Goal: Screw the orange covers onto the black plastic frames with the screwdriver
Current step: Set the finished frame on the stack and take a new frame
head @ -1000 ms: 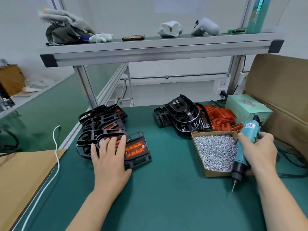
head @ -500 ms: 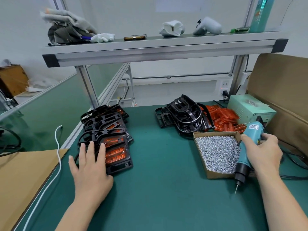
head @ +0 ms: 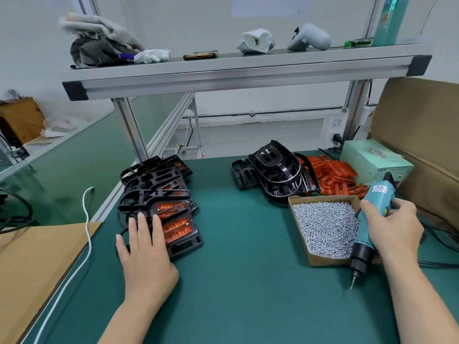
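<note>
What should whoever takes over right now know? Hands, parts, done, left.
Left hand flat, fingers straight, on the front frame of the left stack. Right hand grips the screwdriver, bit pointing down above the mat, on no part.
Bare frames and loose orange covers lie back right; screw box before them.
Done: the left stack's frames carry orange covers; screw count unreadable.
Left: cover and screw the bare frames.

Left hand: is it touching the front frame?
Touching. The head view shows the left hand with its fingers laid flat on the front frame, no gap.
</note>
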Demonstrator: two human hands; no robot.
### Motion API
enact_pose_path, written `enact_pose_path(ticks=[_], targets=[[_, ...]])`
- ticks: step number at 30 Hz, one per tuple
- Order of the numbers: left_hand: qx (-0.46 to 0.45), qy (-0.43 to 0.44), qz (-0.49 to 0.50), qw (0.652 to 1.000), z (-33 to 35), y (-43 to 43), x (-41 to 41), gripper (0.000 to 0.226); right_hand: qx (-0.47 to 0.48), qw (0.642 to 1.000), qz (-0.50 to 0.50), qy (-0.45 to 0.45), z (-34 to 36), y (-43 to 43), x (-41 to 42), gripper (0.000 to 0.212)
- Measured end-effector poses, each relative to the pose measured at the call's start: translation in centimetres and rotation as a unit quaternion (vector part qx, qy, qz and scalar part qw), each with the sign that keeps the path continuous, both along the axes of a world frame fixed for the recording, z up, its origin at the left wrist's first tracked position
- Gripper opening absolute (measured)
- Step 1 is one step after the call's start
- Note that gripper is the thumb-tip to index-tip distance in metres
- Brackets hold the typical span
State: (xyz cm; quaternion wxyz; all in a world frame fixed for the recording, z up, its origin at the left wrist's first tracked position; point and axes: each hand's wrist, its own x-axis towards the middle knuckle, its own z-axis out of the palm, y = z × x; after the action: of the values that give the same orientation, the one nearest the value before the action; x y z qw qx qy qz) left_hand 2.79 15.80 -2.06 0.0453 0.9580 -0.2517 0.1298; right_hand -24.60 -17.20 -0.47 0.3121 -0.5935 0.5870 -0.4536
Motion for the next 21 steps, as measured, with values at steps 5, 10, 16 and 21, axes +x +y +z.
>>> enact_pose_path(ticks=[5,10,16,21], targets=[[-0.007,-0.007,0.01,1.0,-0.6,-0.4,-0.9,0.101,0.0,1.0,0.007,-0.001,0.1,0.1,0.0,0.066],[-0.028,-0.027,-0.021,0.999,-0.9,-1.3,-2.0,0.096,-0.002,1.0,0.008,-0.009,0.2,0.3,0.1,0.064],[-0.108,-0.037,-0.125,0.986,1.8,-6.7,-3.7,0.082,-0.001,1.0,0.01,-0.018,0.3,0.5,0.0,0.062],[-0.16,-0.032,-0.261,0.951,4.3,-14.7,-4.5,0.047,0.0,1.0,0.014,-0.025,0.3,0.5,0.0,0.063]])
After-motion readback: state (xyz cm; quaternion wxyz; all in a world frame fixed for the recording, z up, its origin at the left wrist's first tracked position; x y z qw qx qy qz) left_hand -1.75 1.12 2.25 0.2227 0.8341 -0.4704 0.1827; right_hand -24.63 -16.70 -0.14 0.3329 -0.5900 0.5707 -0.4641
